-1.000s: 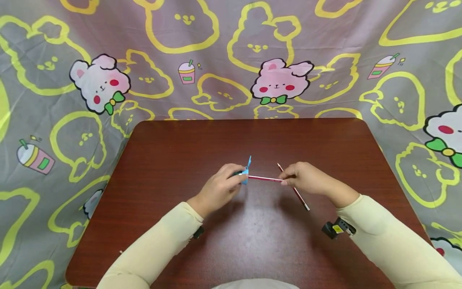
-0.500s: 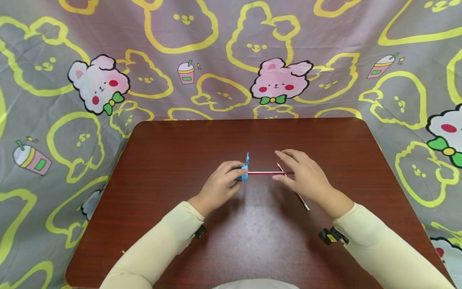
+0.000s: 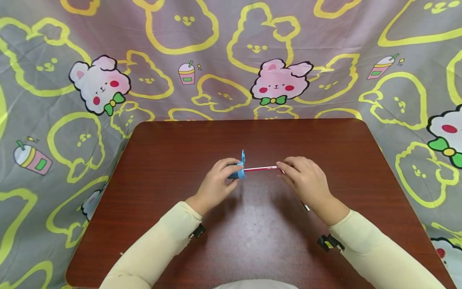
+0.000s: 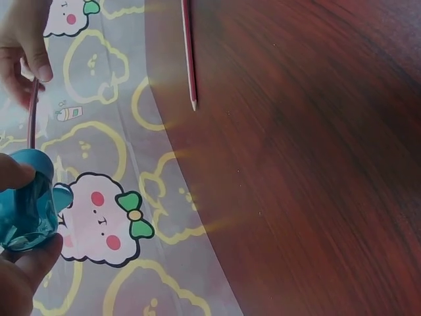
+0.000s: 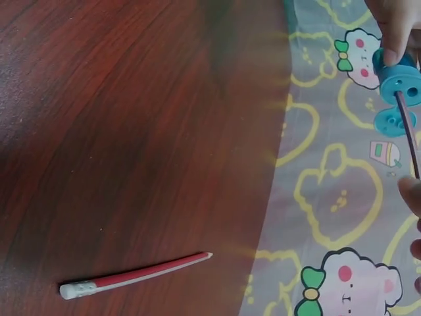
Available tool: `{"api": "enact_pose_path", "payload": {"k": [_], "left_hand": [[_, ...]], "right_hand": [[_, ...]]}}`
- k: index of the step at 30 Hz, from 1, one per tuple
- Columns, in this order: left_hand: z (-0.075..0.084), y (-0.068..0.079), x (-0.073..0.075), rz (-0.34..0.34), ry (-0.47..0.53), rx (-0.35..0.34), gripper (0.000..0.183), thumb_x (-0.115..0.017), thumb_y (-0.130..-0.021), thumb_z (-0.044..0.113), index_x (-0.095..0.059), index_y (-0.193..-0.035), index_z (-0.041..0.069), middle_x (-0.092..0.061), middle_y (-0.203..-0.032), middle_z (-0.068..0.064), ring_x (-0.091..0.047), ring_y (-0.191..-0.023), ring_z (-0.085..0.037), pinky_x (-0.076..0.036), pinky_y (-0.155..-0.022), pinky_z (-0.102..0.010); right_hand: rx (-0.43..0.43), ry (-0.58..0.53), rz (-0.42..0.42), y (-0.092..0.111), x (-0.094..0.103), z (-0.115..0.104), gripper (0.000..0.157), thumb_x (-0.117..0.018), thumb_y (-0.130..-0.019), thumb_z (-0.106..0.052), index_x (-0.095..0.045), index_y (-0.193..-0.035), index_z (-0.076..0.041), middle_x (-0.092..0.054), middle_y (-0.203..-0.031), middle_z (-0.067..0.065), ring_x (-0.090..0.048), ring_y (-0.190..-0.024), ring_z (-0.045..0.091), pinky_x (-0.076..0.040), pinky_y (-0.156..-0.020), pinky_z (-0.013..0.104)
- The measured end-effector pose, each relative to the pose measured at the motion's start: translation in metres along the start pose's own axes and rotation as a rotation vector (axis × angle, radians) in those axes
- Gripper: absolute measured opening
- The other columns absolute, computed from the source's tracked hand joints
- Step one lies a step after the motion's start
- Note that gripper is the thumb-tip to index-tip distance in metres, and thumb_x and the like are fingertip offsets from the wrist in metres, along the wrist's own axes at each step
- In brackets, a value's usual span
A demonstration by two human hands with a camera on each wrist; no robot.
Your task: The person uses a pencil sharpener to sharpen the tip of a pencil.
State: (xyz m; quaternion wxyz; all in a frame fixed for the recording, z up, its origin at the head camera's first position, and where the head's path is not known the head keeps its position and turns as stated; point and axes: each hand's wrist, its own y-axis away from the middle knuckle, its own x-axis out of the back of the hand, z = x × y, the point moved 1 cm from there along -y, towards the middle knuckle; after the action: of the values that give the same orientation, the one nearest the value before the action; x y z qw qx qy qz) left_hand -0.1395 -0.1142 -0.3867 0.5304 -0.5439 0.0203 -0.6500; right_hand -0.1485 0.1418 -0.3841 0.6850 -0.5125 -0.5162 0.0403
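My left hand (image 3: 216, 182) grips a blue pencil sharpener (image 3: 240, 172) above the table, its round lid flipped up. The right wrist view shows holes in the face of the sharpener (image 5: 393, 85), and one takes the end of a red-and-white pencil (image 3: 260, 168). My right hand (image 3: 308, 178) pinches that pencil near its other end. The pencil's inserted tip is hidden. Beneath my right hand lies a second red-and-white pencil (image 5: 141, 276) with a sharpened tip and a white eraser, partly covered in the head view.
The brown wooden table (image 3: 180, 144) has rounded corners. A patterned cloth (image 3: 223, 60) hangs behind it and along both sides. A tiny pale speck (image 3: 121, 253) is near my left sleeve.
My right hand let its fingers spread around the pencil half a second ago and now pinches it again. Sharpener and pencil have shifted slightly left and away from me.
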Motion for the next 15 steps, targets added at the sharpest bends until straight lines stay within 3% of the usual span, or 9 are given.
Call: {"api": "enact_pose_path", "payload": {"k": [4, 8, 11, 15], "left_hand": [[-0.0006, 0.0012, -0.0007, -0.004, 0.017, 0.019, 0.034, -0.07, -0.07, -0.001, -0.065, -0.103, 0.005, -0.055, -0.109, -0.007, -0.05, -0.103, -0.018, -0.044, -0.088, -0.025], [0.0007, 0.003, -0.0007, -0.019, 0.017, 0.022, 0.035, -0.071, -0.07, -0.001, -0.065, -0.104, 0.005, -0.055, -0.109, -0.007, -0.05, -0.103, -0.018, -0.045, -0.088, -0.025], [0.0026, 0.0051, -0.0007, -0.032, 0.001, 0.008, 0.035, -0.071, -0.07, -0.001, -0.064, -0.104, 0.005, -0.055, -0.109, -0.008, -0.05, -0.103, -0.019, -0.046, -0.086, -0.025], [0.004, 0.0084, -0.0013, -0.044, -0.032, -0.03, 0.034, -0.07, -0.07, -0.001, -0.065, -0.103, 0.005, -0.055, -0.109, -0.009, -0.05, -0.102, -0.02, -0.046, -0.086, -0.026]], "right_hand": [[0.025, 0.035, 0.047, 0.0013, -0.0029, -0.0008, 0.014, -0.06, -0.084, -0.013, -0.07, -0.093, -0.008, -0.06, -0.083, 0.007, -0.057, -0.071, 0.024, -0.046, -0.053, 0.035], [0.027, 0.046, 0.061, 0.0018, -0.0044, -0.0008, 0.013, -0.064, -0.076, -0.004, -0.071, -0.086, -0.009, -0.059, -0.077, 0.003, -0.054, -0.064, 0.021, -0.041, -0.044, 0.03], [0.007, 0.017, 0.003, 0.0029, -0.0038, -0.0006, 0.012, -0.067, -0.073, -0.004, -0.071, -0.082, -0.01, -0.057, -0.074, 0.001, -0.053, -0.062, 0.018, -0.039, -0.04, 0.028], [-0.032, -0.044, -0.151, 0.0038, -0.0021, -0.0005, 0.015, -0.073, -0.068, -0.006, -0.071, -0.081, -0.011, -0.054, -0.071, -0.002, -0.052, -0.062, 0.014, -0.043, -0.042, 0.026]]}}
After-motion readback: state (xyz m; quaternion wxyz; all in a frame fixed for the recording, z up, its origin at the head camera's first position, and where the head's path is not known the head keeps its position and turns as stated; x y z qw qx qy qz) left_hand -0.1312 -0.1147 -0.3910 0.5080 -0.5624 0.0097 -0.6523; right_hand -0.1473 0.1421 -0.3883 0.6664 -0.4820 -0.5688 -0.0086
